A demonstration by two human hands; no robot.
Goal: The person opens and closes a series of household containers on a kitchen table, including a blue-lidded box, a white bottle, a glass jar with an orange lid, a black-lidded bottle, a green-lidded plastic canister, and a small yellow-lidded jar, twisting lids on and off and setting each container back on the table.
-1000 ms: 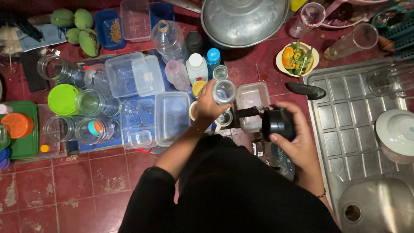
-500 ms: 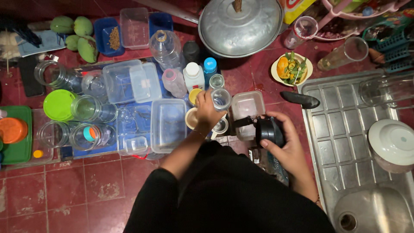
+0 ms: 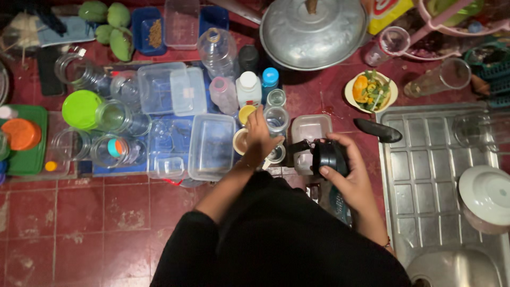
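Note:
My left hand [image 3: 258,137] grips a small clear glass jar [image 3: 276,118], held upright over the crowded red tiled counter. Just below that hand sit a small open jar [image 3: 276,154] and a beige cup [image 3: 240,141]. My right hand [image 3: 348,178] wraps around a round black handled cup [image 3: 328,157], its handle pointing left, near the counter's front edge. A clear square plastic container [image 3: 309,129] stands between the two hands, behind the black cup.
Clear plastic boxes [image 3: 211,145], glass jars [image 3: 114,115] and bottles [image 3: 248,87] crowd the left. A large metal lid [image 3: 313,29] lies at the back. A plate of fruit [image 3: 371,90], a black knife handle [image 3: 378,129] and a steel sink drainboard [image 3: 430,175] with a white bowl [image 3: 489,194] are on the right.
My left hand has lowered the small glass jar slightly toward the counter. The right hand keeps hold of the black cup; the view has shifted a little.

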